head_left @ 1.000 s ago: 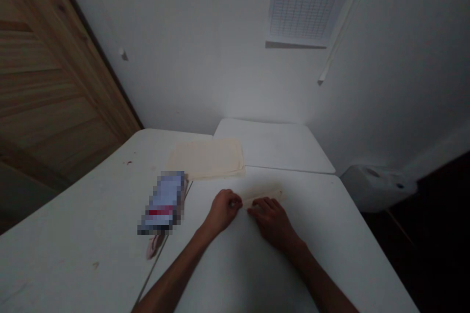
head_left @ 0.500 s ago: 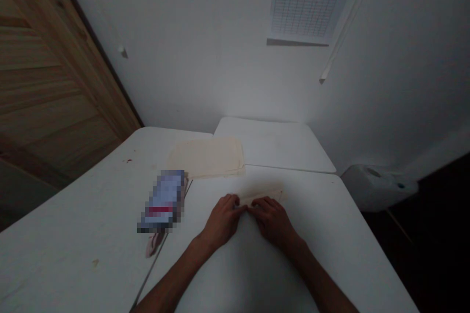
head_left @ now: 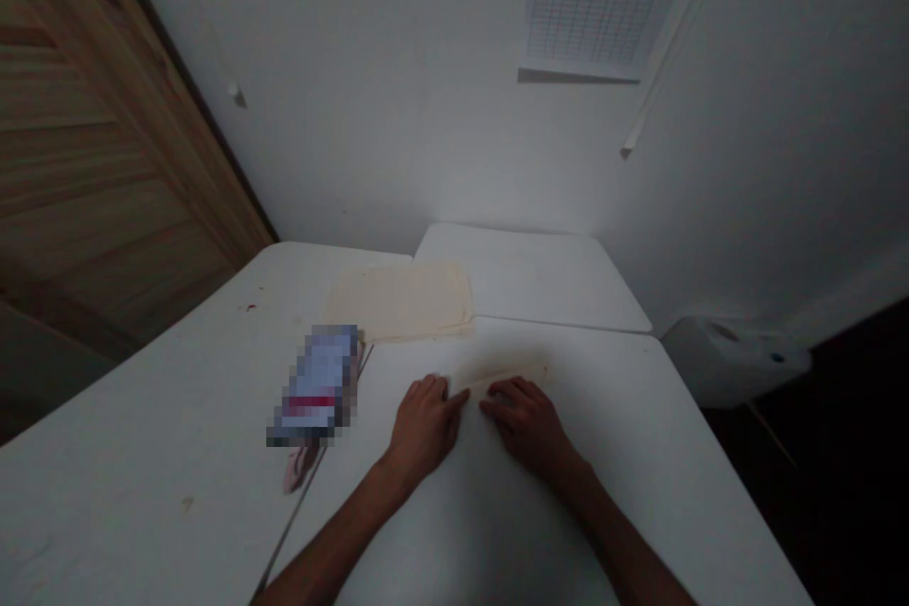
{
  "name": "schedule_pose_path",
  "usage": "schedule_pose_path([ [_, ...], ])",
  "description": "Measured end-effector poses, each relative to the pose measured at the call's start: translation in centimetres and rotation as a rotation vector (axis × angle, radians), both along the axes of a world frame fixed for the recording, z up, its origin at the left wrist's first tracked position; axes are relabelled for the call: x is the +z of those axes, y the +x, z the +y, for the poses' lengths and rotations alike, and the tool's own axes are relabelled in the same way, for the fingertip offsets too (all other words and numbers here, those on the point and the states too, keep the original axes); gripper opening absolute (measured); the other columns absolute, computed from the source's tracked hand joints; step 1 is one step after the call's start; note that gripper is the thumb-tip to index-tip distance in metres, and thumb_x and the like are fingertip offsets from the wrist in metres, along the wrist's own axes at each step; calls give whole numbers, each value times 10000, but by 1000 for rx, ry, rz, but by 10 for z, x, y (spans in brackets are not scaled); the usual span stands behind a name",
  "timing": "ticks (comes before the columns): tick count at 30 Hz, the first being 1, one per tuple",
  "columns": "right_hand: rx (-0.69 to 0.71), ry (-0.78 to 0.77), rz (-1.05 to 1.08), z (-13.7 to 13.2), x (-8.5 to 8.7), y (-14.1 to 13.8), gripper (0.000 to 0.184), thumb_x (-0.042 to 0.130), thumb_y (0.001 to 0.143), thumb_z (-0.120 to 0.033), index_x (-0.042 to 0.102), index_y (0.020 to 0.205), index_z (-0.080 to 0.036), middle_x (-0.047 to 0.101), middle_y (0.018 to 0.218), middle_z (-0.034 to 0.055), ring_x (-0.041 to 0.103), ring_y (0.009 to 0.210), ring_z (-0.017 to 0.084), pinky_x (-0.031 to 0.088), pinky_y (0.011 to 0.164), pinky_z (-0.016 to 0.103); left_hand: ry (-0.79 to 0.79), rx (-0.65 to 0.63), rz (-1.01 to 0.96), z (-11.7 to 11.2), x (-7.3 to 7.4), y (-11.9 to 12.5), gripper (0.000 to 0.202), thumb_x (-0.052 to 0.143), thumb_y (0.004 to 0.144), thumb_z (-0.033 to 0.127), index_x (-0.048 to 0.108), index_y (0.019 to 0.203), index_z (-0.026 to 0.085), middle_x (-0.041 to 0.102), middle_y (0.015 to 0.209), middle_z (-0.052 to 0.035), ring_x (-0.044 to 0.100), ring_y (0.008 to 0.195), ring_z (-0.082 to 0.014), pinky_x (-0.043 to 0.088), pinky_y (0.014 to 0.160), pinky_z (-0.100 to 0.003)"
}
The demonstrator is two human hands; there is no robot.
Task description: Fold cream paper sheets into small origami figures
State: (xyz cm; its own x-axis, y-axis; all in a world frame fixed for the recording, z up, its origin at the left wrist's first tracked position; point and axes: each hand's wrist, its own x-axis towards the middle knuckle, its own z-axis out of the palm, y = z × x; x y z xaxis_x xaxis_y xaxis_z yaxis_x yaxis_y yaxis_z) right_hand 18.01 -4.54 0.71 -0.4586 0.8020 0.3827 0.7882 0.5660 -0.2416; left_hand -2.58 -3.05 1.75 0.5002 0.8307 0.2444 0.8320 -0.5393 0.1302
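Note:
A small cream cloth folded into a narrow strip [head_left: 506, 375] lies on the white table [head_left: 461, 521] in front of me. My left hand [head_left: 424, 423] rests flat on the table at the strip's left end, fingers stretched out and touching it. My right hand [head_left: 524, 422] lies flat just right of it, fingers extended onto the strip's near edge. Neither hand grips anything. A stack of flat cream cloths [head_left: 401, 302] sits farther back to the left.
A blurred-out flat object [head_left: 316, 385] lies left of my hands, with a pink item [head_left: 296, 471] under its near end. A second white table [head_left: 529, 275] stands behind, against the wall. A wooden door [head_left: 85, 161] is at left, a white container [head_left: 735, 355] at right.
My left hand has gone from a closed pinch at the strip's left end to lying flat with fingers out. My right hand has barely shifted.

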Motion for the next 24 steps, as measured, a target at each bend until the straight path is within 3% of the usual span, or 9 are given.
schedule_pose_path([
  [6,1,-12,-14,-1,1,0,244,595,848,-137,685,1024,-279,630,1096,38,513,1006,202,410,912,347,38,71,-17,0,-3,0,307,547,831,186,662,1103,268,559,861,-70,472,872,-244,389,776,-377],
  [15,3,-19,-49,-1,6,0,232,568,874,-156,676,1043,-272,623,1080,48,509,1008,199,405,888,342,88,68,-23,-2,-10,-1,276,519,832,166,647,1074,202,595,850,-80,500,869,-253,419,797,-393],
  [24,12,-97,-133,0,16,-3,468,542,849,-108,560,1255,-339,566,1096,61,469,1008,222,364,892,365,79,1,1,-2,-10,0,287,515,835,127,624,1092,197,574,870,-73,491,866,-241,421,789,-376],
])
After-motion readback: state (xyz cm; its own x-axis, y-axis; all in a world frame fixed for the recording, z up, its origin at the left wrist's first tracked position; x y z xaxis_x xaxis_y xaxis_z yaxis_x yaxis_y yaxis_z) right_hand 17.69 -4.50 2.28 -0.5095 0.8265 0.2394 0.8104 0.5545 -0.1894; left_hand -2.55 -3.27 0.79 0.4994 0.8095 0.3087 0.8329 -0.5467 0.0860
